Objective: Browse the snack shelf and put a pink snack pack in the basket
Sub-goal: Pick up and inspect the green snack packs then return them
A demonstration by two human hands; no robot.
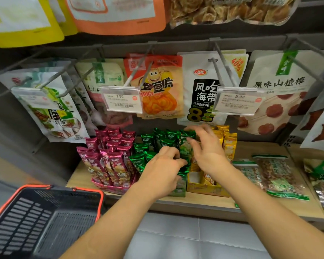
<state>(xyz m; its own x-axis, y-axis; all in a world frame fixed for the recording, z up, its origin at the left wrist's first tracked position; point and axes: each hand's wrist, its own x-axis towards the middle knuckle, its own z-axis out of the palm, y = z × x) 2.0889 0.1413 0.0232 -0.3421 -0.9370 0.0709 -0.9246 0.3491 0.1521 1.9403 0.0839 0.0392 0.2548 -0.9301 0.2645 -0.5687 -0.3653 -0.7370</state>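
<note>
Basket [26, 221] near left. Left hand [163, 171], fingers curled, grips green packs [148, 158]; right hand [209, 152] pinches same packs' tops. Pink snack packs [110, 157] just left, untouched, upright, long axis vertical, tops up. Yellow packs [229, 144] right; hanging bags [163, 86] behind.

Bare left hand [162, 173] and bare right hand [208, 149], bare forearms [120, 217].

Three batches of upright snack packs stand side by side on the shelf [195, 201]: the left packs [108, 156], the middle packs [139, 159] and the right packs [229, 144]. The left hand [161, 174] and the right hand [208, 150] are among the middle packs. Flat bags [277, 176] lie on the shelf to the right. Hanging bags [157, 86] fill the hooks above and behind, with price tags [121, 101] before them. The basket [26, 221] sits below the shelf, at the left.
</note>
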